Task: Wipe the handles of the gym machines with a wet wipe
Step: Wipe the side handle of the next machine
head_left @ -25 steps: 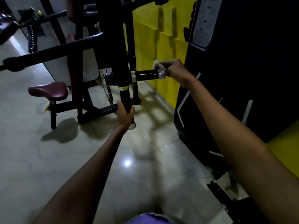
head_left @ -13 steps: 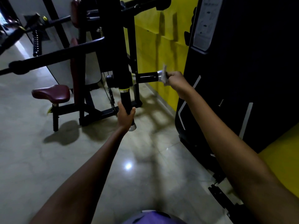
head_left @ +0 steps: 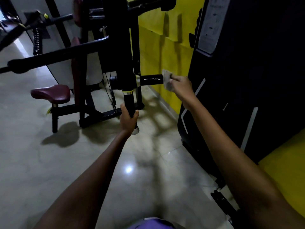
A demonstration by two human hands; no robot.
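Progress: we judge mid-wipe | right hand (head_left: 180,84) pinches wet wipe (head_left: 167,79) at far-right handle (head_left: 151,79) tip | left hand (head_left: 128,119) grips near upright handle (head_left: 130,103), apparently unwiped | other machines left.

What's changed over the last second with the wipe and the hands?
The right hand slid the wipe outward off the horizontal handle to its end cap, still pinching it. The left hand still grips the vertical handle.

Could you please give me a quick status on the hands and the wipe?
Left hand grips the vertical handle. Right hand holds the wet wipe at the horizontal handle's end. Nothing in the way.
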